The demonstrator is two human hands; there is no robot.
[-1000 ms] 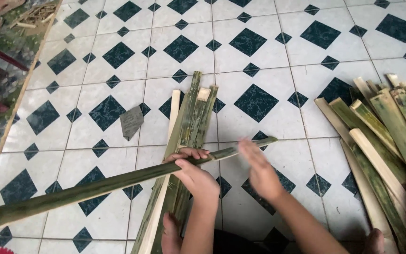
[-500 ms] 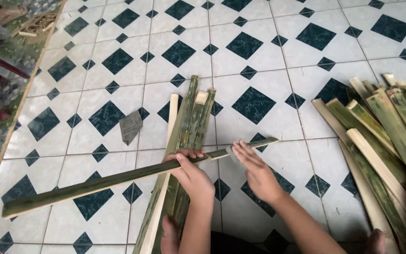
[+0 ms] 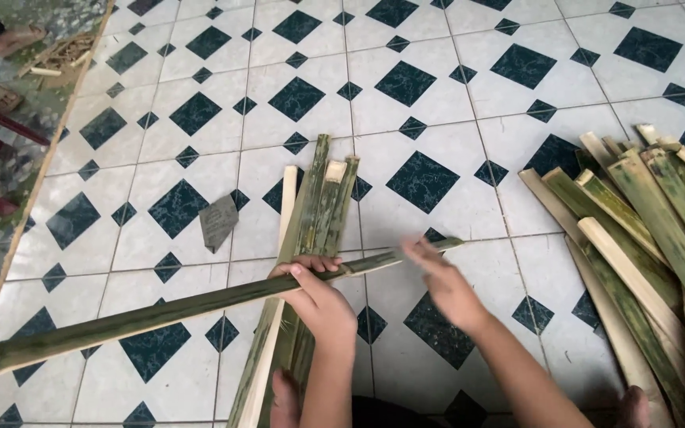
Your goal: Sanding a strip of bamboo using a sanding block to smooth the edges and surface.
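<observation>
Bamboo strip: a long green strip (image 3: 200, 305) is laid across the tiled floor (image 3: 453, 103), crosswise over the bundle.
Long axis: it runs from near left, low by the floor's edge, up to the right, where its tip is seen beyond the right hand.
Left hand: the left hand (image 3: 319, 293) is closed on the strip near its middle, just where the bundle is crossed.
Right hand: the right hand (image 3: 445, 281) is open and blurred, fingers spread, at the strip's right end; whether it is touched cannot be told.
Nearer hand: most of the strip lies to the left of both hands, so the left hand is nearer to its centre.
Bundle: other strips (image 3: 311, 261) lie under it, pointing from near to far.
Pile: more split bamboo (image 3: 644, 238) is heaped at the right, apart from the hands.
</observation>
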